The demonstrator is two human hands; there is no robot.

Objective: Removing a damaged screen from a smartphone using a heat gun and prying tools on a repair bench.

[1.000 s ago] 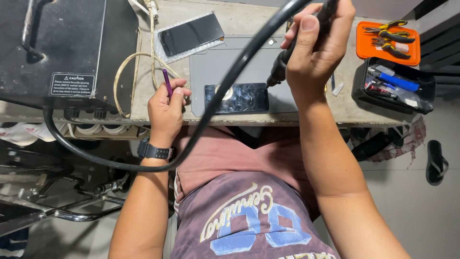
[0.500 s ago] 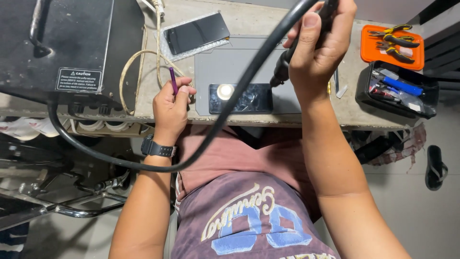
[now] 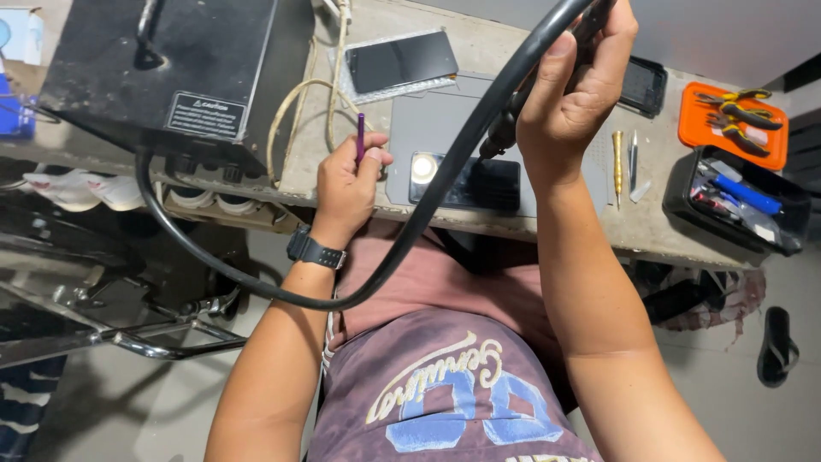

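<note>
Black box (image 3: 162,68): sits at the surface's left end, a thick black hose (image 3: 256,282) looping from under it down and across to the raised tool.
Left hand (image 3: 346,184): rests at the near edge, fingers pinched around a thin purple stick (image 3: 360,137) held upright, just left of the phone.
Phone (image 3: 466,181): lies flat on a grey mat (image 3: 436,124) near the surface's near edge; dark glass, oblong, with a bright round glare near its left end.
Second phone (image 3: 400,60): dark, lying on a pale sheet toward the far edge.
Right hand (image 3: 573,85): fingers clenched round the black handpiece (image 3: 505,128), whose nozzle points down at the phone's right part.
Doing it well: judging by the pose, the nozzle should hover over the glass without touching, while the stick waits at the edge.
Right end: a brass-handled tool (image 3: 617,158), an orange tray (image 3: 731,115) with pliers, a black tray (image 3: 735,201).
</note>
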